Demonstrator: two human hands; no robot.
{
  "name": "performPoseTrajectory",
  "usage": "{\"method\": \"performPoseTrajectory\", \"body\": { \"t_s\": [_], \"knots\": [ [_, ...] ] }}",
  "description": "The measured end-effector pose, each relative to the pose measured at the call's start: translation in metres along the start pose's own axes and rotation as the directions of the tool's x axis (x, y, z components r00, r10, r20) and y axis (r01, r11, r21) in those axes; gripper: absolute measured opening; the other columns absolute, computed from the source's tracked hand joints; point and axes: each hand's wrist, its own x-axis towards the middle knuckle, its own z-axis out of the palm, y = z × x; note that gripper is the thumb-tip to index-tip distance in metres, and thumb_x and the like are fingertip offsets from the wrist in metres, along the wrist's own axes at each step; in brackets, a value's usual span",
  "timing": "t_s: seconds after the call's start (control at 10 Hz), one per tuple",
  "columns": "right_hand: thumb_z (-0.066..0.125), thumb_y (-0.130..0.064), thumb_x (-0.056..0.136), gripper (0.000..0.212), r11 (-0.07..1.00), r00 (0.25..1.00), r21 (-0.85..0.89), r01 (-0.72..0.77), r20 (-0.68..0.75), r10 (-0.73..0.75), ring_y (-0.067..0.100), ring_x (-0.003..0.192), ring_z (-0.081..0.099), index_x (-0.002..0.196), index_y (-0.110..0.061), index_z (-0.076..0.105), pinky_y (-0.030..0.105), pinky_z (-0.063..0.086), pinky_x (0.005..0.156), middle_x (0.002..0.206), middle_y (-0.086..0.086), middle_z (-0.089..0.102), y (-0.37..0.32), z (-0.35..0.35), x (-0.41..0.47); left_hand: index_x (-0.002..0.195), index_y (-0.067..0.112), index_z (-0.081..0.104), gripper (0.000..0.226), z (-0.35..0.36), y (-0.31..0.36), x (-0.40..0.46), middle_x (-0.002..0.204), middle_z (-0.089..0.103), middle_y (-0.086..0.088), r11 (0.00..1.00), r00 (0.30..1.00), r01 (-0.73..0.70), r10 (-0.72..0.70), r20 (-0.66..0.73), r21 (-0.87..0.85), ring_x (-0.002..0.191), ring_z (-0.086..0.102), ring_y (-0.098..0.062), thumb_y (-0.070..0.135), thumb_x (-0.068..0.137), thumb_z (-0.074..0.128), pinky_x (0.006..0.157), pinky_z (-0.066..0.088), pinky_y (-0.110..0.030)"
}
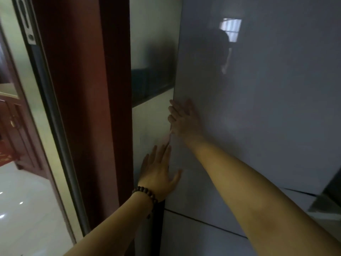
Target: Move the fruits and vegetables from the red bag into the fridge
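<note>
The fridge's glossy grey upper door [267,100] fills the right half of the head view and is closed. My right hand [182,119] lies flat on that door near its left edge, fingers straight. Lower down, my left hand [159,169] with a bead bracelet on the wrist touches the same left edge, fingers straight, thumb spread onto the door face. A dark seam [203,221] separates the upper door from the lower door [193,241]. No red bag, fruit or vegetable is in view.
A dark red door frame [88,108] stands close to the left of the fridge, with a pale wall [149,122] in the narrow gap between. Beyond it are a glass sliding door [38,100], a wooden cabinet [11,130] and a shiny tiled floor [24,209].
</note>
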Motion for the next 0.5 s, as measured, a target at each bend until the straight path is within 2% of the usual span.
{"method": "performPoseTrajectory", "body": {
  "t_s": [0.1, 0.3, 0.4, 0.5],
  "knots": [
    [0.055, -0.040, 0.087, 0.054, 0.999, 0.999, -0.014, -0.038, 0.038, 0.039, 0.027, 0.146, 0.001, 0.135, -0.017, 0.046, 0.066, -0.007, 0.107, 0.155, 0.005, 0.025, 0.002, 0.018, 0.019, 0.149, 0.030, -0.007, 0.079, 0.007, -0.008, 0.011, 0.158, -0.007, 0.009, 1.000, 1.000, 0.022, -0.022, 0.020, -0.011, 0.144, -0.011, -0.015, 0.065, 0.087, 0.028, 0.118, -0.002, -0.039],
    [0.052, -0.039, 0.088, 0.051, 0.996, 0.994, -0.046, -0.078, 0.072, 0.081, 0.030, 0.146, -0.002, 0.132, -0.014, 0.047, 0.067, -0.006, 0.108, 0.155, 0.008, 0.024, 0.003, 0.024, 0.026, 0.149, 0.030, -0.008, 0.080, 0.014, -0.023, 0.012, 0.157, -0.010, 0.011, 0.999, 0.999, 0.027, -0.026, 0.046, -0.018, 0.142, -0.015, -0.011, 0.068, 0.086, 0.026, 0.114, -0.009, -0.034],
    [0.048, -0.030, 0.090, 0.046, 0.992, 0.989, 0.007, -0.129, 0.072, 0.128, 0.030, 0.146, -0.003, 0.132, -0.014, 0.047, 0.066, -0.004, 0.110, 0.157, 0.009, 0.017, -0.007, 0.018, 0.020, 0.149, 0.031, -0.008, 0.081, 0.016, -0.024, 0.007, 0.157, -0.009, 0.010, 0.999, 0.999, 0.024, -0.022, 0.047, -0.031, 0.143, -0.014, -0.013, 0.068, 0.085, 0.025, 0.113, -0.008, -0.036],
    [0.032, -0.022, 0.096, 0.049, 0.979, 0.981, 0.166, -0.117, 0.175, 0.088, 0.028, 0.146, -0.009, 0.145, -0.018, 0.031, 0.060, -0.009, 0.110, 0.159, 0.008, -0.001, -0.020, 0.015, 0.001, 0.149, 0.029, -0.006, 0.081, 0.012, -0.022, 0.003, 0.158, -0.006, 0.009, 1.000, 0.999, 0.029, -0.029, 0.043, 0.006, 0.144, -0.010, -0.015, 0.067, 0.085, 0.026, 0.114, -0.004, -0.037]
  ]
}}
